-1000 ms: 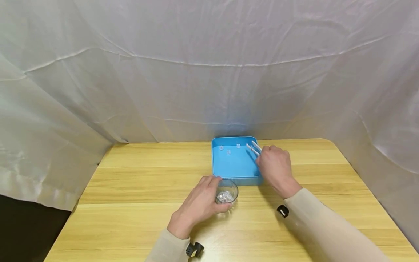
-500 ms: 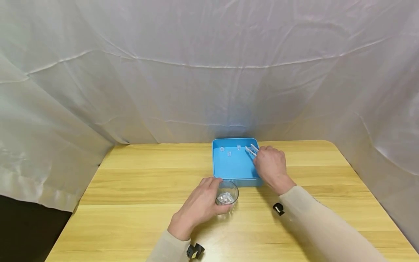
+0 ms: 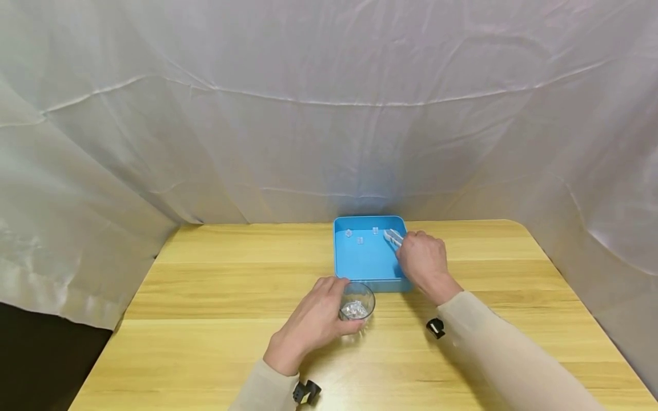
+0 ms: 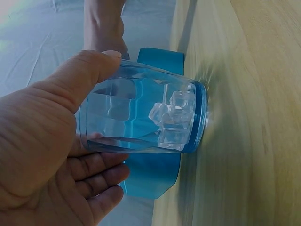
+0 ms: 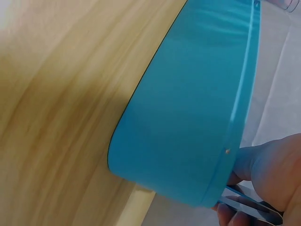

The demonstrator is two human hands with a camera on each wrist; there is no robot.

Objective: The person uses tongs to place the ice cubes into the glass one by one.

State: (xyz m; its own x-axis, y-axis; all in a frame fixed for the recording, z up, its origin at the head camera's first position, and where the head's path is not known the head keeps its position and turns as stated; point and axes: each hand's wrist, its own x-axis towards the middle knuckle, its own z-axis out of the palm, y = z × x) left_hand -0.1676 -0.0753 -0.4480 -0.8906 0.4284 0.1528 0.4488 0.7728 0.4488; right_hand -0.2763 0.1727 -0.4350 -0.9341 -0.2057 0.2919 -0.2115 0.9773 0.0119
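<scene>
Slim white tongs [image 3: 392, 238], gripped by the right hand [image 3: 424, 258], reach into a shallow blue tray [image 3: 367, 262] on the wooden table [image 3: 221, 297]; three clear cubes [image 3: 360, 241] lie left of that hand. The tray's near wall [image 3: 388, 286] separates them from the left hand [image 3: 315, 315], clasping a transparent cup [image 4: 117, 110] of similar cubes [image 4: 174, 120].

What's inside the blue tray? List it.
Three clear cubes and the tips of white tongs show inside the blue tray. The right hand hides part of the tray's right side; whether the tips pinch another cube is unclear.
</scene>
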